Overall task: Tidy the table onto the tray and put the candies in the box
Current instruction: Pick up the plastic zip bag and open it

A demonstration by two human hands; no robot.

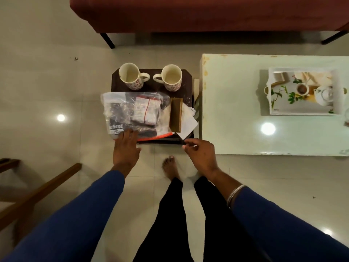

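The left hand (126, 148) lies flat, fingers spread, on the near edge of a clear plastic bag (132, 112) covering a small dark surface (151, 77); the right hand (201, 154) hovers loosely curled, empty, near a brown box (176, 115); two mugs (130, 75) stand behind; the printed tray (302, 91) sits on the white surface (236, 110) apart.

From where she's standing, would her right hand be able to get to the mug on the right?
Probably yes. The right hand hovers open at the near edge of the small dark table, and the right mug stands at the far edge. Only the low brown box and papers lie between, so she could reach over them.
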